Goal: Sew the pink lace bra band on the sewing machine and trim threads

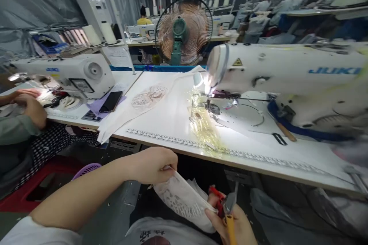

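In front of my lap, a strip of white lace fabric [184,199] is stretched between my two hands. My left hand [156,164] is closed, its fingers pinching the upper left end. My right hand [230,222] grips the lower right end between thumb and fingers and also holds a pair of scissors [230,203] with red and orange handle parts, blade pointing up. Some of that hand's fingers are hidden behind the scissors and cloth. On the table above lies another white lace piece [149,97], one end hanging over the front edge.
A sewing machine [273,69] stands at the right, with crinkled yellow film [202,118] by its needle. A ruler tape [163,136] runs along the table's front edge. A fan [184,30] stands behind. At left are a phone [111,101], another machine [83,71] and a co-worker's arm [31,113].
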`<action>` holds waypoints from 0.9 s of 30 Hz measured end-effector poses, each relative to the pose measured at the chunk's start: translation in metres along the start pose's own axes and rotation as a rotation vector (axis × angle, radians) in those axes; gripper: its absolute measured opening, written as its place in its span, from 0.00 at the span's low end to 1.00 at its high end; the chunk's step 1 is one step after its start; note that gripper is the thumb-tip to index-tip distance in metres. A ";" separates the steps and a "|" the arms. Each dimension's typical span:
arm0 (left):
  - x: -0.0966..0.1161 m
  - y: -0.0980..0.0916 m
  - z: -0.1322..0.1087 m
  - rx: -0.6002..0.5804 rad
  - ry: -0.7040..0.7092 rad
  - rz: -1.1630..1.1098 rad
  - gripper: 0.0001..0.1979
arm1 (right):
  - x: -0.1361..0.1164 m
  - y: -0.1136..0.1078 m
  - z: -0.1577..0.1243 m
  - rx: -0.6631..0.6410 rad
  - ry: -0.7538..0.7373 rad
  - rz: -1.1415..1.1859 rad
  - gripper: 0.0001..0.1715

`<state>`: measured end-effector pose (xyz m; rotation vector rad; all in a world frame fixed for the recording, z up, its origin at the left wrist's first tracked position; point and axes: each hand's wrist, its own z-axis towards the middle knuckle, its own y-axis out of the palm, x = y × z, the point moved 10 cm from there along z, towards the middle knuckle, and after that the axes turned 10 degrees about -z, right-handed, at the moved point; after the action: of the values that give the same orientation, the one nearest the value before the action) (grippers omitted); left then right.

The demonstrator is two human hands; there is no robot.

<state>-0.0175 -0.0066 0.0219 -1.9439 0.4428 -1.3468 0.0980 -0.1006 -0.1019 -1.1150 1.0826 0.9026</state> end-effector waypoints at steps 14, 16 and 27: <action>0.030 -0.004 -0.015 0.155 0.157 0.170 0.09 | -0.050 -0.026 0.011 0.085 -0.271 -0.131 0.08; 0.032 -0.002 -0.011 0.134 0.144 0.210 0.09 | -0.048 -0.027 0.013 0.086 -0.263 -0.142 0.07; 0.053 0.020 0.016 -0.222 0.039 0.541 0.01 | -0.044 -0.038 0.048 -0.066 -0.104 -0.158 0.12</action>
<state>0.0200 -0.0481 0.0396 -1.7860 1.0880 -1.0131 0.1330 -0.0632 -0.0461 -1.1774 0.8723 0.8663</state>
